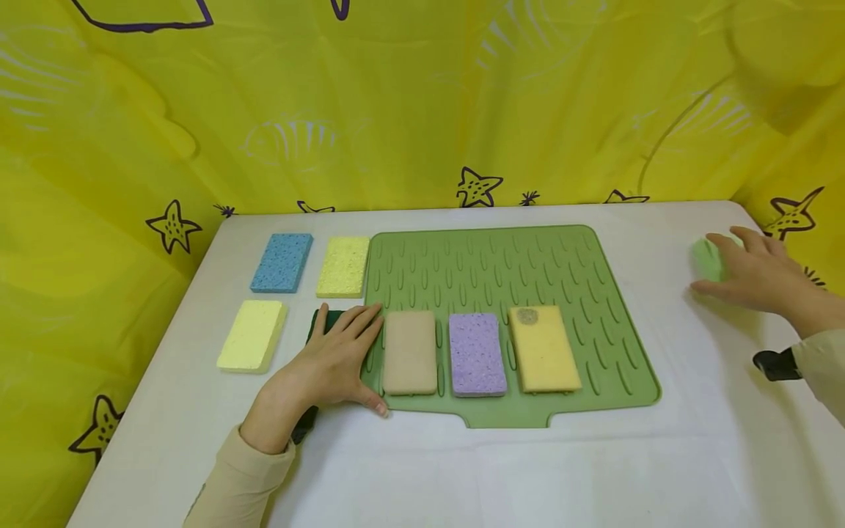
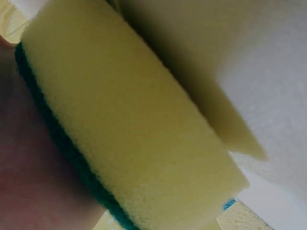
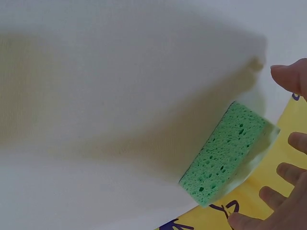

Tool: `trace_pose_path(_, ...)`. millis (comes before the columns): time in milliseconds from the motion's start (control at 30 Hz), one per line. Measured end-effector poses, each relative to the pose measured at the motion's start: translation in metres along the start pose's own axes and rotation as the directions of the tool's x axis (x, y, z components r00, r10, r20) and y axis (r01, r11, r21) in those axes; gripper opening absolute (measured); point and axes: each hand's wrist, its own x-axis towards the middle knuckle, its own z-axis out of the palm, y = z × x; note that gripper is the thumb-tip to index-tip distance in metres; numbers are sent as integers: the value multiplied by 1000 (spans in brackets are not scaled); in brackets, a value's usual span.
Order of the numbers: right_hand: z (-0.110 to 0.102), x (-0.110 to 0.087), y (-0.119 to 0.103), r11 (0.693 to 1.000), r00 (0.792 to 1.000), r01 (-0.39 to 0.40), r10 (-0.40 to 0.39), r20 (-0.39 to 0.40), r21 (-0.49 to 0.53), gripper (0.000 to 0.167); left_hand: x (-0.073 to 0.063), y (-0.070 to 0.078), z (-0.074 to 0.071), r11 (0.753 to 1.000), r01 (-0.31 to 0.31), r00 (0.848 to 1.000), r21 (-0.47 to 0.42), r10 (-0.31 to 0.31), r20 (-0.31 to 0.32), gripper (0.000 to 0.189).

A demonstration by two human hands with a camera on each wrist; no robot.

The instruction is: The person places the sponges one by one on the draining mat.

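My left hand [image 1: 333, 367] lies over a sponge with a dark green scouring side [image 1: 318, 323], its fingers spread toward the left edge of a green ridged mat [image 1: 488, 271]. The left wrist view shows this sponge's thick yellow foam [image 2: 129, 110] close up, its green layer toward the palm. At the far right my right hand [image 1: 759, 271] reaches around a light green sponge [image 1: 708, 258], fingers parted. In the right wrist view, a gap shows between the thumb and that porous green sponge [image 3: 223, 155]. A beige sponge [image 1: 410, 352] lies beside my left fingertips.
On the mat are also a purple sponge [image 1: 477, 355] and a yellow-orange sponge [image 1: 544, 348] with a grey spot. Left of the mat lie a blue sponge [image 1: 282, 262] and two pale yellow sponges [image 1: 343, 267]. A yellow patterned curtain [image 1: 409, 110] borders the white table [image 1: 594, 469].
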Motion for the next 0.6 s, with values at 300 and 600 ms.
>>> trace_pose_path(300,3,6,2,999,1000,-25,25,-7,31,87,0,0,0,1000,-3,1000,2,3,-2,136)
trace_pose_path(600,0,11,1,995,997,-59,54,63,80,85,1,1,-1,1000,-6,1000,10,6,-10,136)
